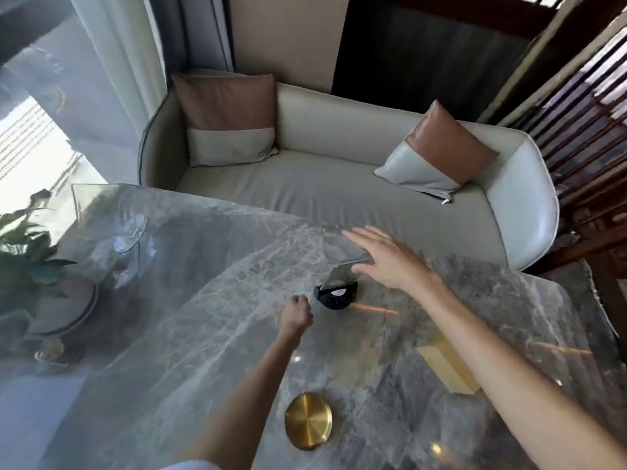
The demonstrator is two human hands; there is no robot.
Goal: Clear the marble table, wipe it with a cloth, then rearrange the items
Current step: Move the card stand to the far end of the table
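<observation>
Head view: stand with a black base and clear panel sits on the marble table. Right hand hovers just above the stand, fingers spread, released. Left hand, just left of it, is clenched, nothing visible inside. The panel looks slick and breakable, so grip the base.

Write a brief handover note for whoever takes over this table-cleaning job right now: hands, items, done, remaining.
Left hand: fingers curled, nothing seen in it, beside the black-based sign stand.
Right hand: open, fingers straight, over the stand's clear panel; contact unclear.
On the marble table: the stand, gold round dish, gold box, glass bowl.
Done: nothing visibly cleared.
Left: clear everything, wipe, rearrange. No cloth in view.
</observation>
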